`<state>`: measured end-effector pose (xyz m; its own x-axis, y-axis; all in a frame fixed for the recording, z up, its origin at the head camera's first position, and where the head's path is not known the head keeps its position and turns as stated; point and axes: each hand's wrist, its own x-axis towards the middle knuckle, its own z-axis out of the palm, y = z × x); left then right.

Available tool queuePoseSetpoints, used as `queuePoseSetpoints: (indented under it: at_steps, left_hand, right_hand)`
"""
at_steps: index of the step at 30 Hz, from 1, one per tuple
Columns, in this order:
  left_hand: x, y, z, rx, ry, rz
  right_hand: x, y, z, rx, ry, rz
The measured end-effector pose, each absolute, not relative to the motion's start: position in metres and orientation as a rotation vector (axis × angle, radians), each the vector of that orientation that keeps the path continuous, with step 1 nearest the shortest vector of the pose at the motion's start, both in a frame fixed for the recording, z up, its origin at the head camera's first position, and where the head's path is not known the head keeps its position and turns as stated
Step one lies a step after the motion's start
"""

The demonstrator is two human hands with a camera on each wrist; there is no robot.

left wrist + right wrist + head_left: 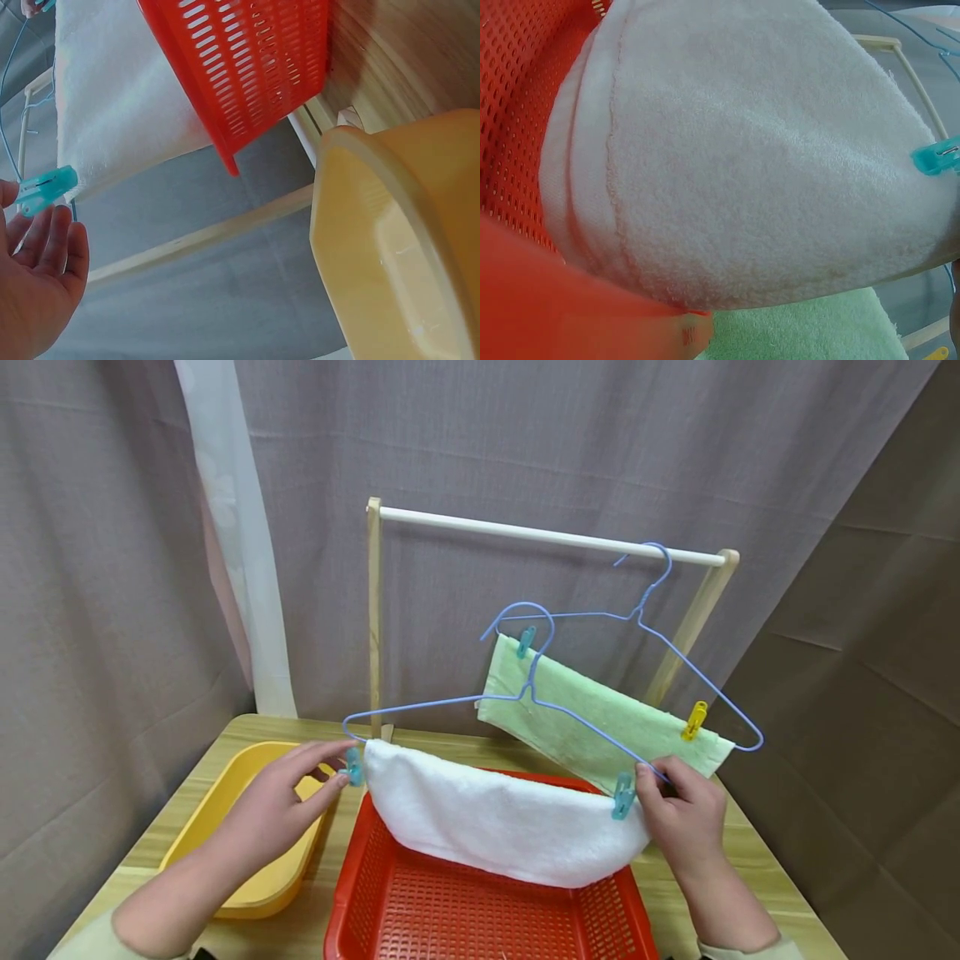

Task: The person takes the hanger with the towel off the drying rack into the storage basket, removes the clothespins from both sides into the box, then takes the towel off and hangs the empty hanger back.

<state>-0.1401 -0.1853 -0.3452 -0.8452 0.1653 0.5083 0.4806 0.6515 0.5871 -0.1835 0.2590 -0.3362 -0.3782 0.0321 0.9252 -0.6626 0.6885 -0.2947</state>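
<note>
My left hand (pixel 281 793) pinches a teal clothespin (pixel 354 767) between thumb and fingers, at the left end of a white towel (pixel 495 818). In the left wrist view the clothespin's tip (pixel 64 178) meets the towel's corner; whether it bites the cloth I cannot tell. The towel is folded over the bottom bar of a blue wire hanger (pixel 431 703). A second teal clothespin (pixel 623 796) sits on the towel's right part. Beside it, my right hand (pixel 686 818) grips the hanger's right end, holding it tilted above a red basket (pixel 480 910).
Behind stands a wooden rack with a white rod (pixel 525 531). On it hangs another blue hanger (pixel 701 672) carrying a green towel (pixel 577 706), with a teal clip (pixel 527 642) and a yellow clip (pixel 695 721). To the left lies a yellow basin (pixel 202 814) on the wooden table (pixel 757 885).
</note>
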Motion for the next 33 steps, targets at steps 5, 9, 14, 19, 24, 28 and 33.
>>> queuePoseSetpoints:
  at_steps: [5,9,14,19,24,28,33]
  left_hand:
    - [-0.141,-0.189,-0.347,-0.534,-2.433,-1.036]
    - [-0.140,-0.192,-0.346,-0.510,-2.485,-1.016]
    - [-0.142,-0.197,-0.345,-0.502,-2.523,-0.975]
    - [-0.147,-0.201,-0.345,-0.482,-2.572,-0.923]
    - [-0.154,-0.207,-0.346,-0.480,-2.604,-0.855]
    - [-0.162,-0.212,-0.347,-0.486,-2.618,-0.790]
    - [-0.171,-0.219,-0.348,-0.489,-2.674,-0.680]
  right_hand:
    - [-0.184,0.259,-0.337,0.498,-1.820,0.803]
    - [-0.184,0.260,-0.338,0.508,-1.816,0.805]
    - [-0.185,0.260,-0.338,0.511,-1.810,0.800]
    - [-0.187,0.261,-0.337,0.506,-1.800,0.791]
    - [-0.188,0.263,-0.336,0.493,-1.788,0.776]
    - [-0.188,0.265,-0.335,0.476,-1.801,0.785]
    - [-0.187,0.266,-0.335,0.482,-1.814,0.790]
